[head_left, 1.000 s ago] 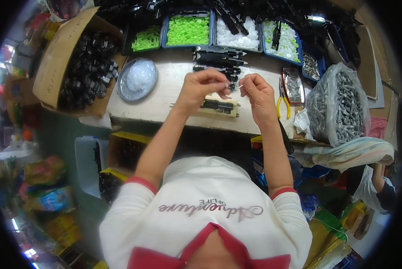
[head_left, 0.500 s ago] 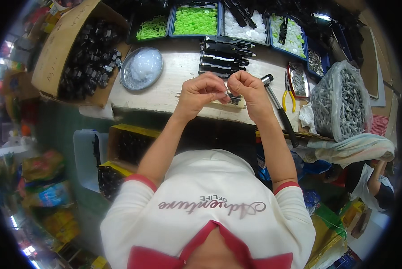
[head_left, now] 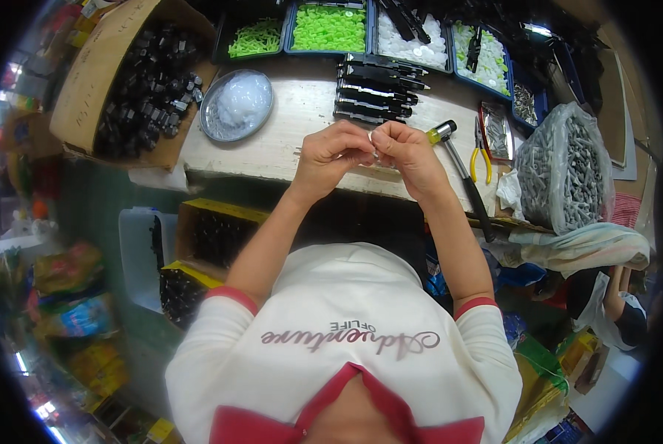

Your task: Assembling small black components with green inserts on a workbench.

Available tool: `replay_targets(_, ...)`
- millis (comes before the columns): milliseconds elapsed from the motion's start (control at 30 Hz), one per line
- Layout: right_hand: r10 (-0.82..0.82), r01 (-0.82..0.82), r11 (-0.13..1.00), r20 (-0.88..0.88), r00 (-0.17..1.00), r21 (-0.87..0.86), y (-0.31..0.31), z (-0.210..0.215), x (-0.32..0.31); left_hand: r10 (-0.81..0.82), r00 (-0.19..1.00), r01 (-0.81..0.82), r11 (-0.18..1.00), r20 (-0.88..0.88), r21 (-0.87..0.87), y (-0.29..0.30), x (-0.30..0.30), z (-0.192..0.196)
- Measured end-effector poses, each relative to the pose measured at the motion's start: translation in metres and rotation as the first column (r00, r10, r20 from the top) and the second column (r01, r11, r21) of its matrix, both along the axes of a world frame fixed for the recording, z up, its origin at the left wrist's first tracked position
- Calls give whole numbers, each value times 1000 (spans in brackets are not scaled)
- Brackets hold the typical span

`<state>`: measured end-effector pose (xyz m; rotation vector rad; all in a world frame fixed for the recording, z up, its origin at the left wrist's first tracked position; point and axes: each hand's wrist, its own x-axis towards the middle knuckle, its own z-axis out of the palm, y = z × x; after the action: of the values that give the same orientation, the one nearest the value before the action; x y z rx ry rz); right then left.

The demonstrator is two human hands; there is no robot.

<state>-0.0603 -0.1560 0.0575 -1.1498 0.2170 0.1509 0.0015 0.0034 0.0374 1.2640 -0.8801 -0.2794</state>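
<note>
My left hand (head_left: 331, 158) and my right hand (head_left: 413, 157) meet above the near edge of the workbench, fingertips pinched together. Between them is a small pale and shiny piece (head_left: 376, 153), mostly hidden by the fingers, so its kind is not clear. Just beyond the hands lies a row of several long black parts (head_left: 376, 95) with metal tips, side by side. To the right of my right hand rests a hammer (head_left: 461, 164) with a yellowish face and a black grip.
Left are a round dish (head_left: 205, 122) of whitish grease and a carton (head_left: 80, 96) of black pieces. Bins of green (head_left: 330, 29) and white parts (head_left: 413, 50) line the back. Right are yellow-handled pliers (head_left: 481, 160) and a clear bag (head_left: 568, 170) of grey parts.
Both hands are still together in a pinch, with the fingers shifted slightly. The dark piece seen beneath them before is now out of sight. The hammer's yellowish face shows now.
</note>
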Motion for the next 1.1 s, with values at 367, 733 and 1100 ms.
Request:
replay_targets(367, 18, 353, 627, 466, 884, -694, 13, -7, -16, 67, 988, -63, 997, -139, 35, 8, -3, -9)
replay_targets(733, 301, 527, 95, 529, 794, -845, 9, -31, -7, 208, 853, -385, 869, 478, 309, 15, 17, -17)
replay_targets(1100, 315, 445, 141, 466, 827, -884, -7, -36, -6, -16, 853, -349, 726, 521, 593, -1, 22, -19)
